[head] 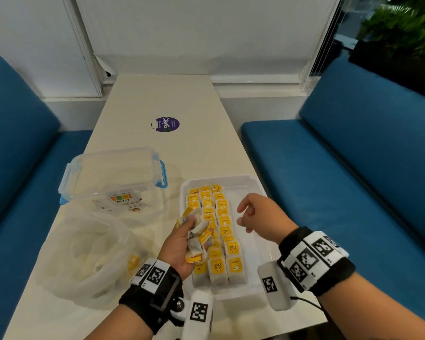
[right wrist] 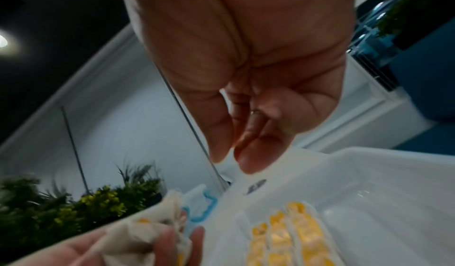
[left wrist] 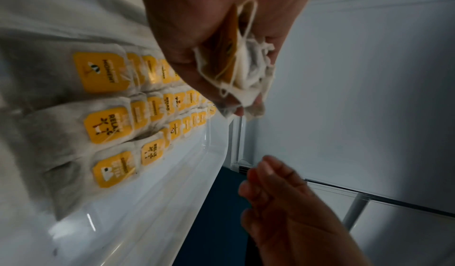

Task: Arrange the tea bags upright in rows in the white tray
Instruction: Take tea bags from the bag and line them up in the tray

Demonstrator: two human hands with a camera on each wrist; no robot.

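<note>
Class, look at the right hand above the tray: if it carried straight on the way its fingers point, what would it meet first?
Probably the bunch of loose tea bags held in the left hand. The right hand, empty, points leftward across the rows of tea bags in the white tray; depth is unclear.

Dim, even indoor light; soft wide-angle head view, both wrist views motion-blurred, edges warped.

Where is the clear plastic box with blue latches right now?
In the head view, the clear plastic box with blue latches stands on the table's left side, left of the white tray, behind the crumpled plastic bag.
</note>
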